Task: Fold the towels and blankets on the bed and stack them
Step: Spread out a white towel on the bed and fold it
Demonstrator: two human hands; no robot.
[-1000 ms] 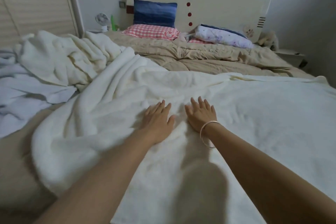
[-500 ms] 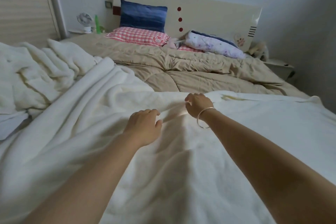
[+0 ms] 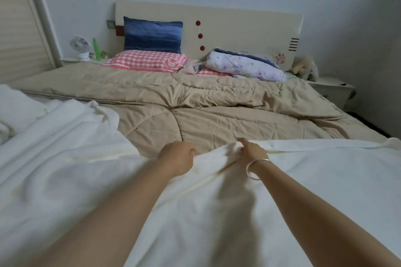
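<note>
Both arms reach fwd to 12 o'clock. Left hand and right hand, w/ bangle, each clench the far edge of the white blanket, spread over the tan quilt. More white cloth bunched at 10 o'clock.

A blanket is spread across the near part of the bed, over a quilt that extends behind it to the headboard. Against the headboard, pillows are stacked at left and a rolled bundle is laid at right.
</note>
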